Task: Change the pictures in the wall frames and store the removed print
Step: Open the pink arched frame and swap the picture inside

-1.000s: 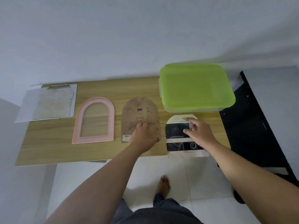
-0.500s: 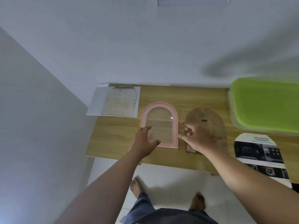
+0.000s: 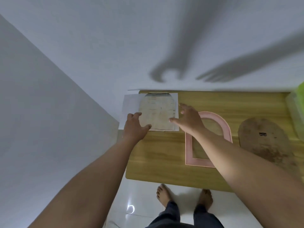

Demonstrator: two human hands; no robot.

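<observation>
A faded, arch-topped print [image 3: 157,111] lies on a white sheet [image 3: 130,109] at the far left corner of the wooden table [image 3: 158,162]. My left hand [image 3: 134,127] rests at the print's lower left edge, fingers spread, thumb touching the paper. My right hand [image 3: 189,119] hovers open just right of the print, fingertips at its right edge. An empty pink arched frame [image 3: 209,139] lies flat to the right, partly under my right forearm. The brown arched backing board [image 3: 266,139] lies further right.
A green-lidded box [image 3: 297,111] shows at the right edge of the table. White walls close in behind and to the left. My bare feet [image 3: 164,195] stand on white floor tiles below the table's front edge.
I have turned left. Both hands left the pink frame and backing board and reached to the faded print at the table's far left corner. The car print went out of view.
</observation>
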